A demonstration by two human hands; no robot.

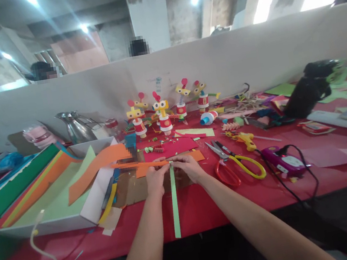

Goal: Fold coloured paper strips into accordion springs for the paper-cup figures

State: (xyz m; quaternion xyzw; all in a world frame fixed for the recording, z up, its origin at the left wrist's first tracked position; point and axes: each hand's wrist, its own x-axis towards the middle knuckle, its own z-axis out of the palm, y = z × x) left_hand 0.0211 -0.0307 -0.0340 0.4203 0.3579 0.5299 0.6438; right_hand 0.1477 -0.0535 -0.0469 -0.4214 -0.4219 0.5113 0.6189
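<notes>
A light green paper strip [175, 204] runs from my fingertips down toward the table's front edge. An orange paper strip [142, 164] stretches out to the left from the same spot, so the two meet at their ends at about a right angle. My left hand [156, 177] pinches this joint from the left. From the other side, my right hand [188, 167] presses its fingers on it too. Whether the ends are folded or stuck together is hidden by the fingers. Under the hands lie brown cardboard [130, 189] and an orange paper piece [197, 155].
Red-handled scissors [227, 174] and yellow-handled scissors [250, 166] lie right of my hands, near a yellow glue gun [246, 140] and a purple device [282, 161] with cables. A white box [95, 199] of coloured paper stands left. Several paper-cup figures [165, 122] stand behind.
</notes>
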